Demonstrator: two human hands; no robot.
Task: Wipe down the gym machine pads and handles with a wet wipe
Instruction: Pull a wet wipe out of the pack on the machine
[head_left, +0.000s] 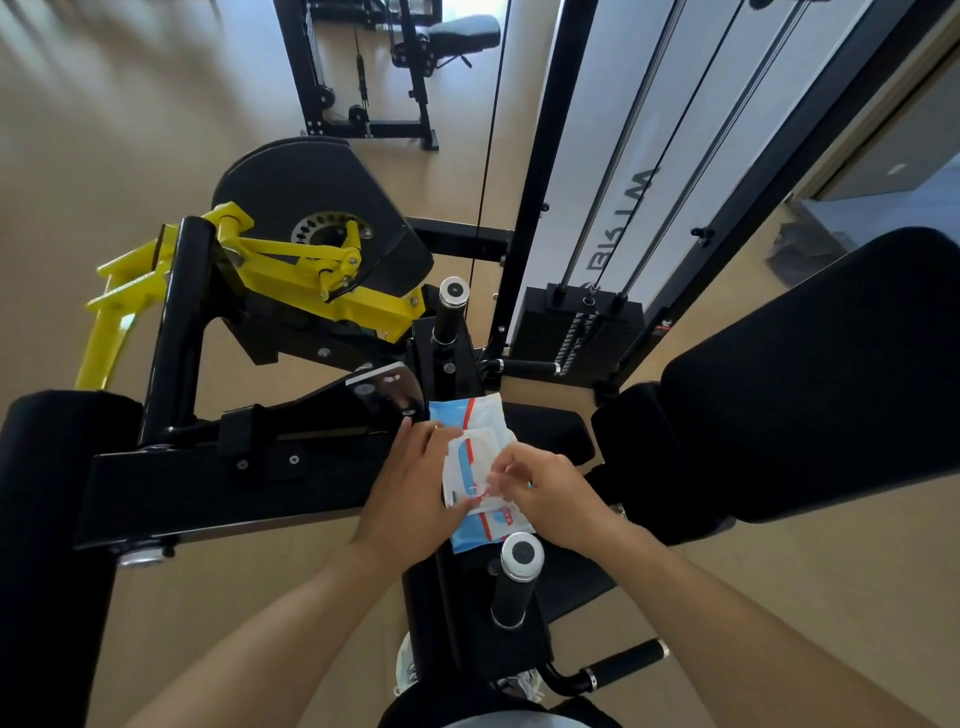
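Large black back pad (810, 374) stands at right; black roller pad (47, 519) at left. Black seat pad (550, 431) lies between them. Blue-and-white wet wipe pack (475, 431) rests on the seat pad, between two upright black handles (452, 312). Left hand (410, 483) holds the pack's near-left side, grip closed on it. Right hand (550, 493) pinches the pack's clear flap (480, 467), grip closed.

Glossy plastic wipe pack (470, 415), matt black padded back pad (831, 374), glossy yellow-painted metal lever (291, 270), wood-look floor (104, 156).
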